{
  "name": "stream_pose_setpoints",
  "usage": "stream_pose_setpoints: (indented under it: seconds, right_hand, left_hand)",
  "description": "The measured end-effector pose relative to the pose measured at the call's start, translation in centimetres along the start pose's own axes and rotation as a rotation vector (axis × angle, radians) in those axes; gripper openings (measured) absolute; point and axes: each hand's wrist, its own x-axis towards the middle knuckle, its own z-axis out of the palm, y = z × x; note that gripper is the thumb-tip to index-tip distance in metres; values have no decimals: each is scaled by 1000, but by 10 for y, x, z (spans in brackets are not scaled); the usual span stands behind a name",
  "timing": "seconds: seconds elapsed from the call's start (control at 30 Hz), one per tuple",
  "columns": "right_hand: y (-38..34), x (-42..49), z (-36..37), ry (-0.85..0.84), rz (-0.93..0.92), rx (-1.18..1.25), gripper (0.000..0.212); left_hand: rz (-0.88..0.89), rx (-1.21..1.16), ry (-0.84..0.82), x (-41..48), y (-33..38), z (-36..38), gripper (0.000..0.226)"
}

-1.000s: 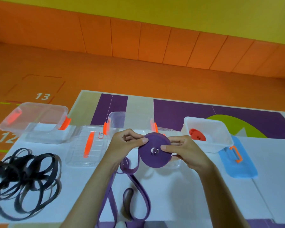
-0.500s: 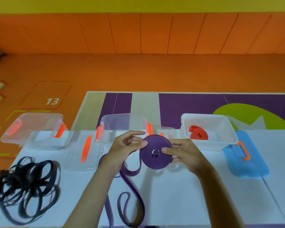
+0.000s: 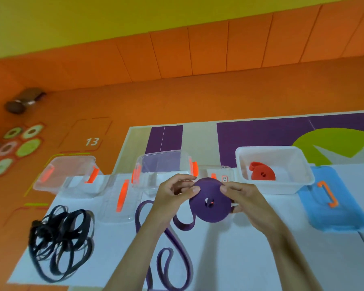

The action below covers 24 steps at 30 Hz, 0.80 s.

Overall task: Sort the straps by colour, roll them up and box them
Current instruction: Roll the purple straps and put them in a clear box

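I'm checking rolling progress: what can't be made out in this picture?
Head view:
purple strap: loose tail cut off by the bottom edge, length left unknown.
black straps: tangled and blurred, count unclear.
label behind the purple roll: too small to read.

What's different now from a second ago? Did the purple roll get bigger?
Not much. Both hands still grip the purple roll, the left hand at its edge and the right hand on the far side. The roll looks about the same size. The loose purple tail seems to have looped out leftward. The red roll in the white box, black straps and blue lid stayed put.
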Motion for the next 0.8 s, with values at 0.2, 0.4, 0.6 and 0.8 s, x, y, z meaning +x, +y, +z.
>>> stream_pose_setpoints:
  seconds: [0.2, 0.4, 0.6, 0.8]
  right_hand:
    - [-17, -7, -12, -96, -60, -144, 16]
    - [-35, -10, -22, -224, -112, -335, 47]
    - [-26, -4, -16, -220, -136, -275, 44]
    - [-2, 5, 6, -179, -95, -172, 43]
  left_hand:
    - [105, 25, 1, -5, 4, 12, 28]
    - [110, -20, -38, -3, 14, 16, 41]
    - [154, 88, -1, -4, 5, 11, 20]
    - [93, 120, 75, -10, -6, -16, 7]
